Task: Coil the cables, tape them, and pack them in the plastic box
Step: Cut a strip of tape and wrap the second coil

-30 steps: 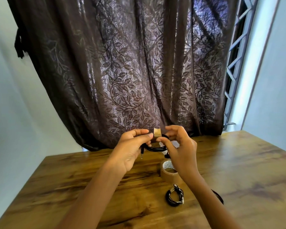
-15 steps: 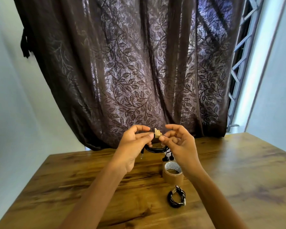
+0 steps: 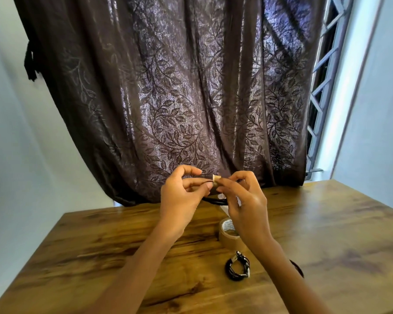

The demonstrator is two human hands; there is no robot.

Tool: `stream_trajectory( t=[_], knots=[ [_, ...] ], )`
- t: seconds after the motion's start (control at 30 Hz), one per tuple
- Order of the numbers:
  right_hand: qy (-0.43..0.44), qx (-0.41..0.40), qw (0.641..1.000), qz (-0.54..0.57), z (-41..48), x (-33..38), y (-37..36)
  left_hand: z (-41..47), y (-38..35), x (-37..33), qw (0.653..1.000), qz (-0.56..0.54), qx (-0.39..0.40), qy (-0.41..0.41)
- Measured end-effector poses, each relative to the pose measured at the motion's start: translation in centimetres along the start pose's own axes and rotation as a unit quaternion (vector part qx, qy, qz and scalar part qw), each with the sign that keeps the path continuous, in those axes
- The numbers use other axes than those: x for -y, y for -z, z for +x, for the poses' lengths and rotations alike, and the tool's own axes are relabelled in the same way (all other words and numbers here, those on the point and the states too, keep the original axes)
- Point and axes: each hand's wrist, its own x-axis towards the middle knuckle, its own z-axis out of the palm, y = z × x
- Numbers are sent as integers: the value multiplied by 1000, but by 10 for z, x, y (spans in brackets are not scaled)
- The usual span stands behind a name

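Note:
I hold a black coiled cable up above the wooden table. My left hand pinches the coil from the left. My right hand pinches a small piece of brown tape folded around the coil's top. Most of the coil is hidden behind my fingers. A roll of brown tape stands on the table below my right hand. Nearer to me lies a second black coiled cable, bound with tape. No plastic box is in view.
Another dark cable peeks out from behind my right forearm. A dark leaf-patterned curtain hangs behind the table's far edge. A barred window is at the right. Pale walls stand on both sides.
My hands have stayed raised over the table. The upright tab of tape has been pressed down and folded tighter around the coil between my fingertips. The camera has tilted slightly.

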Motion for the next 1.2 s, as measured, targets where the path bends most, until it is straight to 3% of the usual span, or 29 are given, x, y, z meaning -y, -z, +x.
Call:
stream_trajectory(
  t=[0.17, 0.43, 0.57, 0.73, 0.8, 1.0, 1.1, 1.2],
  knots=[
    [9, 6, 1000, -11, 1, 1, 2, -4, 0, -4, 991, 100, -6, -89],
    [2, 63, 991, -115, 2, 2, 2, -9, -3, 0, 968, 171, -34, -178],
    [-23, 95, 993, -69, 8, 2, 3, -7, -1, 2, 965, 183, -36, -182],
    [-134, 159, 977, 50, 18, 6, 7, -2, 2, 3, 975, 161, -38, -150],
    [-193, 173, 956, 135, 20, 6, 8, -1, 3, 3, 979, 153, -28, -135],
    [-339, 173, 846, 374, 21, 9, 10, 2, 6, 2, 983, 145, -14, -109],
    [-398, 156, 778, 460, 22, 8, 11, 5, 7, 2, 986, 145, -8, -87],
    [-418, 145, 741, 505, 24, 6, 12, 7, 7, 2, 988, 137, -4, -69]
  ],
)
